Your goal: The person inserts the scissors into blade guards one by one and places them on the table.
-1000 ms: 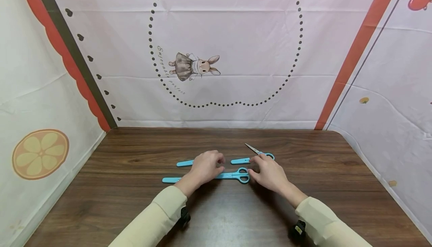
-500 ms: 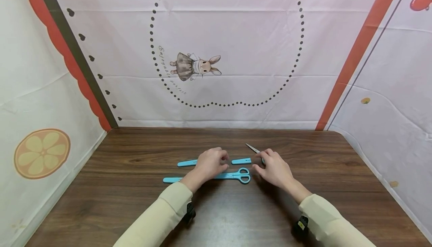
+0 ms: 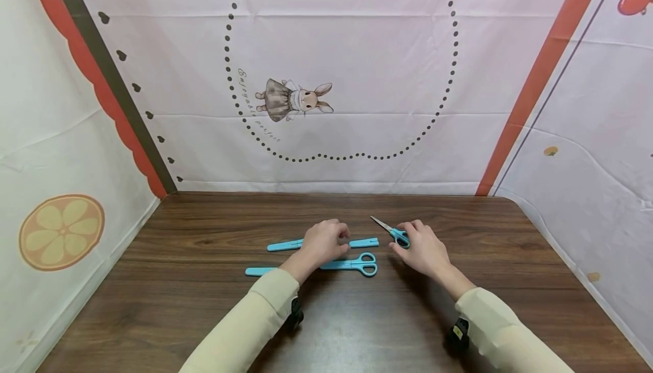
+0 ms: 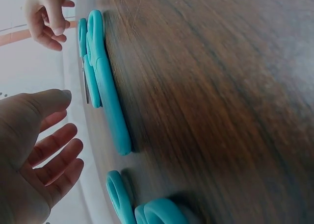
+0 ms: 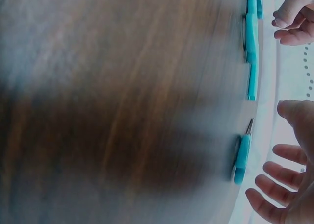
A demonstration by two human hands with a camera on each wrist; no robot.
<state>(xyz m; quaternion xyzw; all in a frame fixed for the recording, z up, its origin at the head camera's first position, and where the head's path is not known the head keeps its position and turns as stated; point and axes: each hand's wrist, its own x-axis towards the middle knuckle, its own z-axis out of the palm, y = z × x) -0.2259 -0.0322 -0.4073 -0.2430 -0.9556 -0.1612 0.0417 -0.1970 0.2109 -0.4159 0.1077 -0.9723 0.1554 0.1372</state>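
My left hand point(image 3: 326, 242) hovers over the middle of the blue scissors set, its fingers loosely bent with nothing in them. Bare blades show on the small blue-handled scissors point(image 3: 400, 238), which lie beside my right hand point(image 3: 422, 249). That hand is held above the table, fingers relaxed and apart from the scissors in the right wrist view. A blue blade cover point(image 3: 364, 242) lies left of these scissors. Nearer me rest sheathed scissors point(image 3: 357, 264), handles to the right. Other scissors handles point(image 4: 162, 211) show in the left wrist view; my left hand partly hides this area in the head view.
Two more blue sheath ends, a rear one point(image 3: 283, 245) and a front one point(image 3: 259, 271), lie on the left. The brown wooden table point(image 3: 204, 316) ends at a printed cloth wall point(image 3: 357, 78) behind, with cloth on both sides too.
My left hand has moved right and a little farther away. My right hand has drawn back to the right, uncovering the bare scissors' handles. The scissors and covers stay in place.
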